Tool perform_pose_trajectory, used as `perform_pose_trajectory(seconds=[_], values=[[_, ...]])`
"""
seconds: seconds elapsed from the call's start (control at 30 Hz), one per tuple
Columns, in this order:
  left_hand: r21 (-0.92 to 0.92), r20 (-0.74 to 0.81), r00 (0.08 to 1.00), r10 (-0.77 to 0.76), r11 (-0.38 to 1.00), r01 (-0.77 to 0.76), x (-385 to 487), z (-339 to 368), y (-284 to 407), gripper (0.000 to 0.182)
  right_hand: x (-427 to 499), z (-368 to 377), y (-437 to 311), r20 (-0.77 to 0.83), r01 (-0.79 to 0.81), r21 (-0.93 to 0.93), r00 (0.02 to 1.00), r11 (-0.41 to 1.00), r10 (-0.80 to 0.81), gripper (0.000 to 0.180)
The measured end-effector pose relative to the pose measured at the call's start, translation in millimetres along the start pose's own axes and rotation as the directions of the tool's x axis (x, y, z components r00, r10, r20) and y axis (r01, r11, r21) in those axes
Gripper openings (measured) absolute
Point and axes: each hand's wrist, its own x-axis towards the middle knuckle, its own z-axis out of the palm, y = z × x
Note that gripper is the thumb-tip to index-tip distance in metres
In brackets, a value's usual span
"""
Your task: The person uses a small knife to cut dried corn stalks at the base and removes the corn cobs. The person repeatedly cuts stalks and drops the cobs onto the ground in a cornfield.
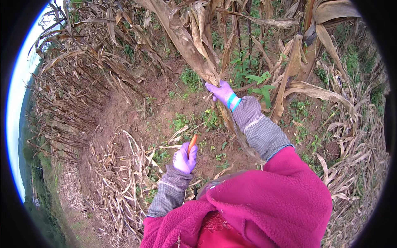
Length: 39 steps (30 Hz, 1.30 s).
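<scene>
In a light purple glove, my left hand (185, 157) grips the orange handle (193, 144) of a hand tool that looks like a sickle. Its thin dark metal part (203, 116) runs up towards my right hand (224, 93), and its far end is hard to make out. That hand, also gloved in purple with a blue cuff band, is closed around a dry brown corn stalk (194, 59). The stalk slants up and left, with withered leaves hanging along it. Below the right hand, part of the stalk is hidden behind the forearm.
Standing dry corn (124, 52) fills the far side and left. More withered stalks (305, 59) rise at the upper right. Cut stalks and leaves (124, 179) lie at the lower left, others (356, 173) at right. Reddish soil (149, 114) carries small green weeds (262, 85).
</scene>
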Motion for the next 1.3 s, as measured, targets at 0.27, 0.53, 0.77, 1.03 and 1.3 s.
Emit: perform_pose_trajectory(seconds=[0.27, 0.53, 0.77, 1.03, 1.3], values=[[0.126, 0.038, 0.952, 0.303, 0.944, -0.306, 105.3, -16.2, 51.9, 0.029, -64.0, 14.6, -37.1, 0.147, -0.159, -0.462, 0.956, 0.873, 0.252, 0.046], [0.534, 0.376, 0.889, -0.262, 0.845, 0.024, 10.0, 17.5, -178.2, 0.036, -138.7, -115.6, -4.5, -0.052, -0.267, -0.024, 0.963, 0.963, 0.265, 0.031], [0.286, 0.251, 0.866, -0.433, 0.888, 0.361, -91.0, 51.8, -234.2, 0.039, -265.5, -225.7, 27.0, -0.266, -0.370, -0.909, 0.870, 0.193, 0.414, 0.074], [-0.776, 0.363, 0.930, -0.048, 0.537, 0.331, 112.9, 157.6, 14.0, 0.025, -124.3, -167.4, -44.1, -0.400, 0.196, -0.631, 0.747, 0.750, -0.532, 0.086], [-0.491, 0.773, 0.634, -0.022, 0.613, 0.619, 59.6, 151.7, 58.1, 0.029, -88.4, -160.9, -48.5, -0.317, 0.276, 0.079, 0.918, 0.958, -0.238, 0.050]])
